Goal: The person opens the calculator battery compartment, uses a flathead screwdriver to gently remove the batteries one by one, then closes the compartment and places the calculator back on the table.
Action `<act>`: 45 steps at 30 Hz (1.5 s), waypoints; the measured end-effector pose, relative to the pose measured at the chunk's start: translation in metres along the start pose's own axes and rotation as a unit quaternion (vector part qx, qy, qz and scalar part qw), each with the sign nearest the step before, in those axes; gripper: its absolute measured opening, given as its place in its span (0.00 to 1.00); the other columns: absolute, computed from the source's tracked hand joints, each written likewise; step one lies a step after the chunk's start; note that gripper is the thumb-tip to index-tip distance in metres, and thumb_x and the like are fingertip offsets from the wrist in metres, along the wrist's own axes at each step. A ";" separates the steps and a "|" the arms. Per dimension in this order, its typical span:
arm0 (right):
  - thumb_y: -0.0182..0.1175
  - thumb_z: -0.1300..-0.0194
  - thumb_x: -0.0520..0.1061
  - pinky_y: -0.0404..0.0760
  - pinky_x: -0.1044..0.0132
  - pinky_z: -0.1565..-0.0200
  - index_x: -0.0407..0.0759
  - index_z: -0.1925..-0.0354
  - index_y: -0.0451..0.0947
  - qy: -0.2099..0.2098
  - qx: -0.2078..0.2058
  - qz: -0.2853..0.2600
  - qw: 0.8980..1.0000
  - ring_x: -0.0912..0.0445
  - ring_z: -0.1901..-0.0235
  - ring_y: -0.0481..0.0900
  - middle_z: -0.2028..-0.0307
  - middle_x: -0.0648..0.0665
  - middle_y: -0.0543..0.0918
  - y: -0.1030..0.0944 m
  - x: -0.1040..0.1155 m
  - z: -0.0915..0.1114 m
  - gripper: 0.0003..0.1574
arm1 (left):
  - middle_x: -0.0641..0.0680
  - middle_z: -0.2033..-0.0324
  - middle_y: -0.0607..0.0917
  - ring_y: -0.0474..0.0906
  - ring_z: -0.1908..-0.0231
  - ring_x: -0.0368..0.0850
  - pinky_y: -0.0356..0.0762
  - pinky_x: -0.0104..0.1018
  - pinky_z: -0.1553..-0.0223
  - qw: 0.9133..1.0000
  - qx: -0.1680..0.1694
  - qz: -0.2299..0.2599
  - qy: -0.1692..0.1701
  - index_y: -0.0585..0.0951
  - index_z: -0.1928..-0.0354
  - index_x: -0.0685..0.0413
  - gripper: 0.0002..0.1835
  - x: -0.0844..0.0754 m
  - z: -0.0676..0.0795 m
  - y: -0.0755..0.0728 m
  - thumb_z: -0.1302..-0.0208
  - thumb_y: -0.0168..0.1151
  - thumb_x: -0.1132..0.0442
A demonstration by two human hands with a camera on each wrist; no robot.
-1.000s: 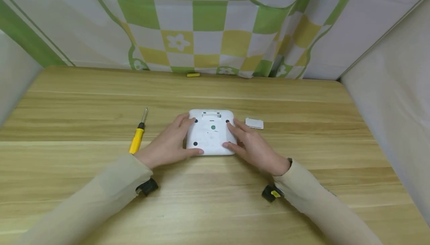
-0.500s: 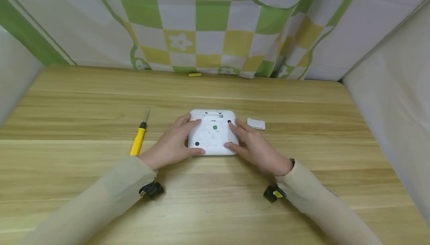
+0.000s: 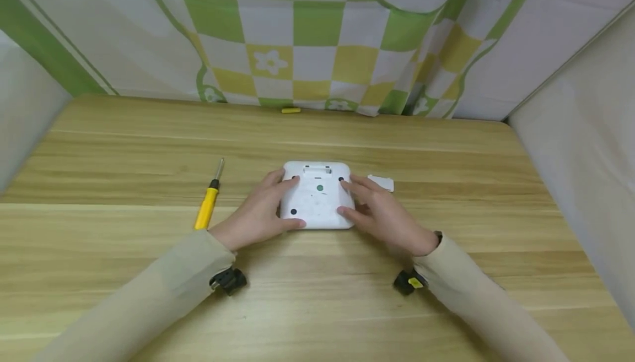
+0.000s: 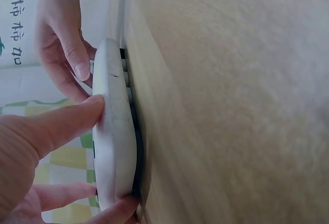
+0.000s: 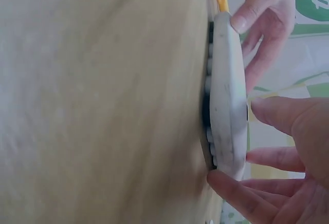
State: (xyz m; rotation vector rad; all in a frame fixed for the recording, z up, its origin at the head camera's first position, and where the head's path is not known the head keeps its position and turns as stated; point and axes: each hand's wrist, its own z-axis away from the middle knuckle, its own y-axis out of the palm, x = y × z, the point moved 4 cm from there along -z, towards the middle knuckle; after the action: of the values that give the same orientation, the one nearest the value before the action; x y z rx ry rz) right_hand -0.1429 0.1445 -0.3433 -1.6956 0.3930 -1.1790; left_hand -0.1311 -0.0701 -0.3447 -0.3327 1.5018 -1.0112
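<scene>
A white desk calculator (image 3: 322, 202) lies face down on the table, its keys showing underneath in both wrist views. At its far edge is an uncovered battery compartment (image 3: 317, 171). My left hand (image 3: 260, 207) grips the left side, thumb on the near edge and fingers over the back and far corner. On the right side, my right hand (image 3: 384, 213) holds the calculator with fingertips at its edge and back. Whether the right thumb (image 5: 267, 112) touches the back or hovers just above it, I cannot tell. A white battery cover (image 3: 382, 182) lies beyond the right fingers.
Left of the calculator lies a screwdriver (image 3: 208, 202) with a yellow handle, its tip pointing away. A small yellow stick-like piece (image 3: 291, 110) sits at the back edge, by the checked curtain (image 3: 317, 48). Pale walls bound the wooden table (image 3: 317, 307) on both sides.
The head view has shifted slightly. My right thumb has moved a little toward the calculator's right edge. The left hand keeps its grip, and the calculator stays in place.
</scene>
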 end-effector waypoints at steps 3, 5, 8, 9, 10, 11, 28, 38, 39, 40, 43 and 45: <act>0.62 0.35 0.47 0.82 0.63 0.55 0.35 0.38 0.70 0.002 -0.007 -0.004 1.000 0.48 0.49 0.80 0.37 0.34 0.71 -0.004 -0.003 -0.001 0.31 | 0.69 0.28 0.51 0.52 0.30 0.66 0.55 0.58 0.33 1.000 0.002 0.001 -0.003 0.62 0.31 0.65 0.45 -0.001 -0.001 0.000 0.46 0.72 0.54; 0.62 0.35 0.46 0.82 0.63 0.55 0.35 0.38 0.71 0.002 -0.009 -0.005 1.000 0.48 0.49 0.80 0.39 0.35 0.73 -0.006 -0.004 -0.001 0.30 | 0.70 0.29 0.51 0.53 0.31 0.67 0.55 0.59 0.33 1.000 0.002 -0.001 -0.001 0.62 0.31 0.65 0.45 -0.001 -0.001 -0.001 0.46 0.72 0.55; 0.62 0.36 0.45 0.82 0.63 0.55 0.34 0.39 0.72 0.000 -0.009 -0.009 1.000 0.48 0.50 0.80 0.41 0.36 0.76 -0.008 -0.006 -0.001 0.29 | 0.70 0.29 0.51 0.53 0.31 0.67 0.55 0.58 0.33 1.000 0.001 -0.002 -0.002 0.62 0.31 0.66 0.45 -0.002 -0.001 -0.001 0.46 0.72 0.55; 0.62 0.36 0.45 0.82 0.62 0.55 0.34 0.40 0.72 0.000 -0.009 -0.007 1.000 0.48 0.50 0.80 0.42 0.36 0.76 -0.008 -0.007 -0.001 0.29 | 0.70 0.29 0.51 0.53 0.31 0.67 0.55 0.58 0.33 1.000 0.002 -0.001 -0.003 0.62 0.31 0.66 0.45 -0.001 -0.001 -0.001 0.46 0.72 0.55; 0.62 0.35 0.45 0.82 0.61 0.54 0.34 0.40 0.73 -0.001 -0.010 -0.006 1.000 0.47 0.50 0.80 0.42 0.36 0.76 -0.009 -0.008 0.000 0.28 | 0.70 0.29 0.51 0.53 0.31 0.67 0.55 0.58 0.33 1.000 0.003 -0.002 -0.003 0.62 0.31 0.66 0.45 -0.001 -0.001 0.000 0.46 0.72 0.55; 0.62 0.35 0.45 0.82 0.60 0.53 0.33 0.40 0.73 -0.002 -0.011 -0.001 1.000 0.47 0.50 0.80 0.42 0.35 0.76 -0.010 -0.010 0.000 0.28 | 0.70 0.29 0.51 0.53 0.31 0.66 0.55 0.58 0.32 1.000 0.003 -0.001 -0.005 0.62 0.31 0.66 0.45 -0.001 -0.002 0.000 0.46 0.72 0.55; 0.65 0.41 0.37 0.73 0.47 0.42 0.34 0.57 0.81 0.010 -0.020 0.081 0.996 0.38 0.45 0.76 0.46 0.30 0.78 -0.030 -0.034 0.002 0.12 | 0.71 0.30 0.53 0.55 0.32 0.67 0.57 0.57 0.33 1.000 -0.001 0.003 0.004 0.62 0.32 0.67 0.45 -0.001 0.000 0.000 0.47 0.73 0.57; 0.63 0.40 0.35 0.78 0.51 0.47 0.33 0.55 0.80 0.009 -0.009 0.110 0.994 0.43 0.50 0.80 0.50 0.34 0.82 -0.030 -0.044 -0.002 0.13 | 0.72 0.30 0.53 0.55 0.32 0.67 0.57 0.57 0.33 1.000 -0.004 0.003 0.008 0.62 0.32 0.67 0.44 -0.001 0.001 0.000 0.47 0.73 0.57; 0.63 0.40 0.35 0.78 0.51 0.47 0.34 0.55 0.80 0.009 -0.008 0.115 0.993 0.43 0.50 0.81 0.51 0.35 0.82 -0.030 -0.045 -0.002 0.13 | 0.71 0.30 0.53 0.55 0.32 0.67 0.57 0.58 0.33 1.000 -0.004 0.004 0.008 0.62 0.32 0.67 0.44 -0.001 0.001 0.000 0.47 0.73 0.57; 0.63 0.40 0.34 0.79 0.51 0.48 0.34 0.56 0.80 0.009 -0.008 0.119 0.993 0.43 0.51 0.81 0.52 0.35 0.83 -0.031 -0.045 -0.002 0.12 | 0.71 0.30 0.52 0.55 0.32 0.67 0.57 0.58 0.33 1.000 -0.004 0.004 0.007 0.62 0.32 0.67 0.44 -0.001 0.001 0.000 0.47 0.73 0.57; 0.62 0.40 0.34 0.80 0.52 0.50 0.34 0.57 0.80 0.005 -0.010 0.128 0.992 0.44 0.53 0.82 0.54 0.36 0.84 -0.031 -0.047 -0.003 0.11 | 0.71 0.29 0.52 0.54 0.31 0.67 0.56 0.58 0.33 1.000 -0.004 0.006 0.005 0.62 0.32 0.66 0.45 -0.001 0.001 0.000 0.47 0.73 0.56; 0.62 0.40 0.34 0.80 0.53 0.51 0.34 0.57 0.81 0.000 -0.012 0.135 0.991 0.45 0.54 0.83 0.55 0.37 0.84 -0.031 -0.047 -0.003 0.11 | 0.70 0.29 0.52 0.54 0.31 0.66 0.56 0.57 0.33 1.000 -0.004 0.006 0.004 0.62 0.31 0.66 0.45 0.000 0.001 0.001 0.47 0.73 0.56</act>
State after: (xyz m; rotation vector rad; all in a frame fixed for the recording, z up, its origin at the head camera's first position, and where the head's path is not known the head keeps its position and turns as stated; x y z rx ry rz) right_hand -0.1761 0.1903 -0.3414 -1.6043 0.6178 -0.9795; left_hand -0.1301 -0.0695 -0.3450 -0.3246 1.5128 -0.9984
